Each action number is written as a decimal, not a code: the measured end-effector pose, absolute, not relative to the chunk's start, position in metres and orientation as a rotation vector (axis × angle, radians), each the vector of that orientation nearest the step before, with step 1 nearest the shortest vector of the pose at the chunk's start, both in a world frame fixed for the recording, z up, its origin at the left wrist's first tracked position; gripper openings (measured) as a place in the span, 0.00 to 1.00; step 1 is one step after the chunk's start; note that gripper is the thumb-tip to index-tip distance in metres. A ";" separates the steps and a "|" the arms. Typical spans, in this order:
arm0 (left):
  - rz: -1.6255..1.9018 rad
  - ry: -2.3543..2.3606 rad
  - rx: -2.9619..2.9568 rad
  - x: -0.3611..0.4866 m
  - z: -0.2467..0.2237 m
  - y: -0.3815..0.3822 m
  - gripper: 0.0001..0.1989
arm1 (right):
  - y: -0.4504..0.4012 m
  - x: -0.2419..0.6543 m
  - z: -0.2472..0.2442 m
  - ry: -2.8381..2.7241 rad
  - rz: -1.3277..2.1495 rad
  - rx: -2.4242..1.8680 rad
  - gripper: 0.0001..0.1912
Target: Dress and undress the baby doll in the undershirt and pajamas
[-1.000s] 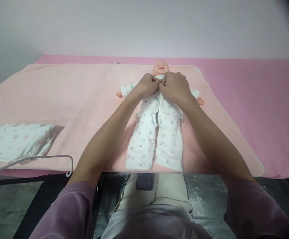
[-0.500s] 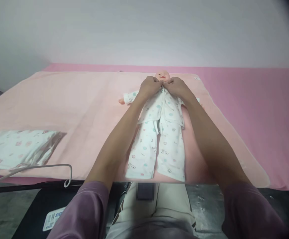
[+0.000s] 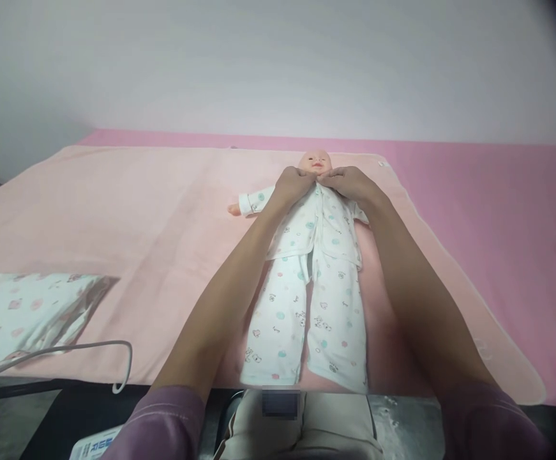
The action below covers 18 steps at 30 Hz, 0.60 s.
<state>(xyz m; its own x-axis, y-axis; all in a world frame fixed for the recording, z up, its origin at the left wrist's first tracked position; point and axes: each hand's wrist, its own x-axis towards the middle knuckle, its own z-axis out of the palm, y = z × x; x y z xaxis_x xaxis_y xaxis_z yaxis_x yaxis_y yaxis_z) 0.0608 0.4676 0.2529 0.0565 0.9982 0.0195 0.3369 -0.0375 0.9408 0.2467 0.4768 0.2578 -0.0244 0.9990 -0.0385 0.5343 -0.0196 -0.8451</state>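
Note:
A baby doll [image 3: 315,160] lies on its back, head at the far side, dressed in a white printed jacket [image 3: 301,233] and matching trousers [image 3: 338,319]. At its neck, my left hand [image 3: 295,183] pinches the jacket's collar from one side. My right hand [image 3: 352,181] has its fingers closed on the collar from the other side, fingertips close to those of the left. The jacket's front edges meet near the top and part slightly at the hem. My fingers hide the fastening at the neck. One doll hand [image 3: 234,209] shows at the left cuff.
A pale pink mat [image 3: 163,211] lies under the doll on a brighter pink sheet [image 3: 493,230]. Folded white printed cloth [image 3: 33,306] rests at the left. A white cable [image 3: 81,347] curves over the near left edge. A wall [image 3: 278,70] stands behind.
The view has tilted up, so everything sits lower in the picture. Both hands stay at the doll's collar, and the right-hand fingers look a little more stretched.

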 end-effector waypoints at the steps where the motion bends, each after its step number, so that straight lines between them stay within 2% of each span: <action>1: 1.006 1.404 1.512 0.061 0.251 0.469 0.24 | 0.477 0.247 0.257 -1.631 0.927 -1.611 0.10; 6: 1.003 1.406 1.486 0.060 0.249 0.472 0.22 | 0.474 0.252 0.260 -1.657 0.941 -1.602 0.08; 10: 1.016 1.358 1.477 0.058 0.250 0.468 0.20 | 0.471 0.253 0.262 -1.653 1.000 -1.613 0.11; 18: 0.994 1.301 1.565 0.057 0.242 0.471 0.25 | 0.476 0.252 0.251 -1.675 0.929 -1.577 0.12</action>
<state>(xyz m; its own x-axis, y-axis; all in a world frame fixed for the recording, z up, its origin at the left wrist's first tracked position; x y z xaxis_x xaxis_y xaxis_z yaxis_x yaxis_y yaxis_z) 0.0572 0.4711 0.2423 0.1431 0.9882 0.0556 0.3138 -0.0985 0.9444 0.2519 0.4755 0.2514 -0.0664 0.9977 -0.0119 0.5383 0.0257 -0.8423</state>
